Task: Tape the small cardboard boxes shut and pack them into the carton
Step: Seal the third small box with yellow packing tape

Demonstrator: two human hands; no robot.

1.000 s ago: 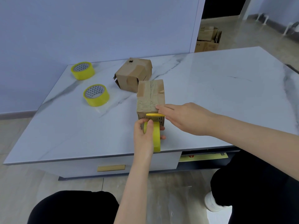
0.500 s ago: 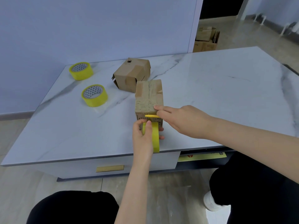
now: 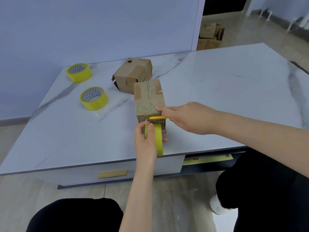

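**First box nearly sealed, nothing packed yet**

The near box (image 3: pixel 148 97) stands on the table (image 3: pixel 217 91), close to its front edge. Just in front of the box, the left hand (image 3: pixel 144 144) grips a yellow tape roll (image 3: pixel 158 139) upright, and a short clear strip runs from the roll to the box's front face. Reaching in from the box's right, the right hand (image 3: pixel 189 118) pinches what looks like a thin yellow cutter (image 3: pixel 158 117) against that strip, forefinger on the box's top edge. The cut seems imminent, so this box is almost done. Behind it a second box (image 3: pixel 132 74) lies tilted with loose flaps showing, apparently unsealed. Two spare rolls (image 3: pixel 93 97) sit to the left. No carton is on the table; some cartons (image 3: pixel 209 36) stand on the floor far behind, so all the packing remains.
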